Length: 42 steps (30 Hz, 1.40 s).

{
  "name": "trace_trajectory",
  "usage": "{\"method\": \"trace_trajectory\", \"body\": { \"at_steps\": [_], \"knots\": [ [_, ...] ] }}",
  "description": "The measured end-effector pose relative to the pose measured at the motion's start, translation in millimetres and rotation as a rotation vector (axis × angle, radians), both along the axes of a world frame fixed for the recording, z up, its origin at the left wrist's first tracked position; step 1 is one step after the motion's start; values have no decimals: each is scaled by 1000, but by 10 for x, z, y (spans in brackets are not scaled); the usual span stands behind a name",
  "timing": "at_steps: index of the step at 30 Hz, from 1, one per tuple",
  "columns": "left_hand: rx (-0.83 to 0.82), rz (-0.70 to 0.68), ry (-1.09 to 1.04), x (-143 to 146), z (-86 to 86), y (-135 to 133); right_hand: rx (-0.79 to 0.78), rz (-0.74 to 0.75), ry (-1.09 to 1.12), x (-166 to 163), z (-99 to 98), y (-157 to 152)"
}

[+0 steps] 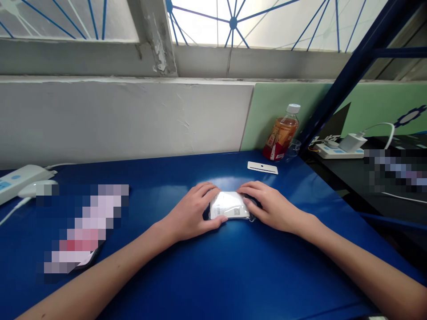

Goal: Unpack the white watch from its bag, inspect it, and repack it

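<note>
A small packet (pixel 230 204) in clear plastic lies at the middle of the blue table, showing a white face with fine print and a dark square code. Its side edges look dark, and a beaded bit shows at its lower right corner. My left hand (pixel 196 208) grips the packet's left end, thumb along the near edge and fingers over the far edge. My right hand (pixel 267 203) is closed round the right end, fingers on its top and side. The packet's underside and both its ends are hidden by my hands.
A white card (pixel 262 167) with a slot lies beyond my right hand, near a drink bottle (pixel 281 135). A blurred-out phone (pixel 88 226) lies left, beside a white power strip (pixel 23 180) and cable. A blue metal frame (pixel 347 75) slants up at right.
</note>
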<state>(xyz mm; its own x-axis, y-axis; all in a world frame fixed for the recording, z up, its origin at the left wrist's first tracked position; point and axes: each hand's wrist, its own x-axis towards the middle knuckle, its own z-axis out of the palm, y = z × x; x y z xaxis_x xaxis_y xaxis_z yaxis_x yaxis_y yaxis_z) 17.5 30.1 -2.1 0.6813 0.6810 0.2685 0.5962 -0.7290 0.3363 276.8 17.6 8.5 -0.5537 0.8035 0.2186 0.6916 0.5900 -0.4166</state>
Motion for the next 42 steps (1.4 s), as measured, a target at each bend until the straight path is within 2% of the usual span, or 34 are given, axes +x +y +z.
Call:
{"method": "trace_trajectory", "body": {
  "at_steps": [14, 42],
  "knots": [
    [10, 2, 25, -6, -9, -5, -69, 74, 44, 63, 48, 21],
    [14, -1, 17, -2, 9, -3, -43, 102, 43, 74, 42, 47]
  ]
}}
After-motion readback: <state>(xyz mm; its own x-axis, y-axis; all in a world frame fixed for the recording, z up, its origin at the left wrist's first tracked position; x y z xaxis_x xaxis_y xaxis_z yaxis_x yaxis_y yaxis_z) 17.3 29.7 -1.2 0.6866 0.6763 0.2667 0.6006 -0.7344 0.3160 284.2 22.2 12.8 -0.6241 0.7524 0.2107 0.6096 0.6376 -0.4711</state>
